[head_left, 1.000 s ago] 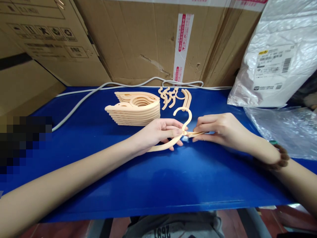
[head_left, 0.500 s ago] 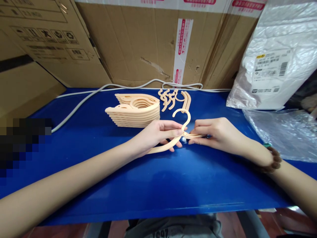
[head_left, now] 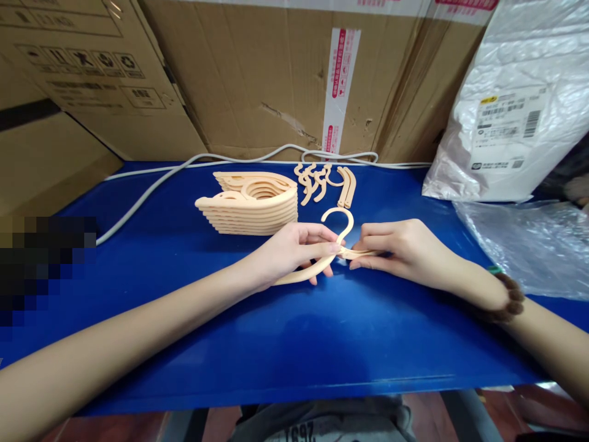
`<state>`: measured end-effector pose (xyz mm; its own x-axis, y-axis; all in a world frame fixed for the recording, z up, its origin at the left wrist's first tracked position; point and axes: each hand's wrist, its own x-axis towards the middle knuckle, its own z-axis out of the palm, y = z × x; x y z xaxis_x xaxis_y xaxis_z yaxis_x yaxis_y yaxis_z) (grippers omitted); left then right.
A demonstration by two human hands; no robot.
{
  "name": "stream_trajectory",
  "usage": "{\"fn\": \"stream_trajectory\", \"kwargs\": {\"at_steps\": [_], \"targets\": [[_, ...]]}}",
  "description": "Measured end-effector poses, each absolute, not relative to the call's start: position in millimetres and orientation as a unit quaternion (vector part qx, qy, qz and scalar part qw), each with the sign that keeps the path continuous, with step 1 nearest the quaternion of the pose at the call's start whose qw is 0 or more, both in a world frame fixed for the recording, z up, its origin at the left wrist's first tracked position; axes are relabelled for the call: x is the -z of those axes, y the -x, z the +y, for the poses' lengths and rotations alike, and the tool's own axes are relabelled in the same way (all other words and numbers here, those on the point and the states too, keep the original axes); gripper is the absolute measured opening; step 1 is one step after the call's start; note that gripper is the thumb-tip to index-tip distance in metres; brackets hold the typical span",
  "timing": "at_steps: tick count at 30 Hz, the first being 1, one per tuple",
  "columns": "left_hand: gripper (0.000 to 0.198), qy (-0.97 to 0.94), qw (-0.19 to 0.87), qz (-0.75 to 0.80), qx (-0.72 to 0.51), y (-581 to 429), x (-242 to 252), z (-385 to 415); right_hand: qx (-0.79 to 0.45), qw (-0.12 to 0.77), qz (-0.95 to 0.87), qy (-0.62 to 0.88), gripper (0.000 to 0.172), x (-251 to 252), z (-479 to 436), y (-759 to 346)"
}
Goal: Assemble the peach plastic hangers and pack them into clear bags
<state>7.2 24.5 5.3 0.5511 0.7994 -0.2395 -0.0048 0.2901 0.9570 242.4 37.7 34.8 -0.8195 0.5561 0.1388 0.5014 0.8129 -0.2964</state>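
Observation:
A cream plastic clothes hanger [head_left: 309,272] with a curved hook is held between my two hands, above the blue tabletop. My left hand [head_left: 294,250] pinches it near the base of the hook, its thumb on top; one arm of the hanger runs back under the palm. My right hand [head_left: 399,248] is closed on the other, shorter-looking arm, whose far end the fingers hide. Just behind my left hand is a neat stack of folded cream hangers [head_left: 251,212]. Loose cream hook pieces [head_left: 313,181] and a pair of curved arm pieces [head_left: 346,187] lie behind the held hook.
A white cable [head_left: 151,190] runs along the back of the blue table [head_left: 239,350]. Large cardboard boxes [head_left: 248,73] stand behind it. At the right are a white parcel bag [head_left: 497,116] and a clear plastic bag [head_left: 529,245].
The hanger's hook has tilted down slightly, and the fingers of my left hand have shifted a little beneath it. Both hands keep their hold in nearly the same place.

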Motion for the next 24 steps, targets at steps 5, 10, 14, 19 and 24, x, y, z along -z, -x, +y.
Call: {"fn": "stream_trajectory", "kwargs": {"at_steps": [5, 10, 14, 19, 24], "targets": [[0.019, -0.535, 0.704, 0.371, -0.282, -6.0, -2.3, 25.4, -0.127, 0.105, -0.946, 0.278, 0.038, -32.4, 37.5, -242.7], [0.019, -0.535, 0.707, 0.367, -0.281, -5.7, -3.5, 25.5, -0.117, 0.114, -0.949, 0.271, 0.038, -31.8, 36.4, -242.9], [0.020, -0.535, 0.703, 0.372, -0.284, -6.3, -4.6, 24.7, -0.129, 0.113, -0.948, 0.267, 0.037, -33.5, 35.1, -242.2], [0.021, -0.529, 0.704, 0.373, -0.292, -7.4, -3.7, 24.9, -0.138, 0.121, -0.945, 0.271, 0.036, -37.3, 34.7, -241.1], [0.018, -0.528, 0.705, 0.374, -0.291, -8.2, -4.6, 23.9, -0.139, 0.111, -0.945, 0.273, 0.035, -38.4, 37.7, -241.9]]}}
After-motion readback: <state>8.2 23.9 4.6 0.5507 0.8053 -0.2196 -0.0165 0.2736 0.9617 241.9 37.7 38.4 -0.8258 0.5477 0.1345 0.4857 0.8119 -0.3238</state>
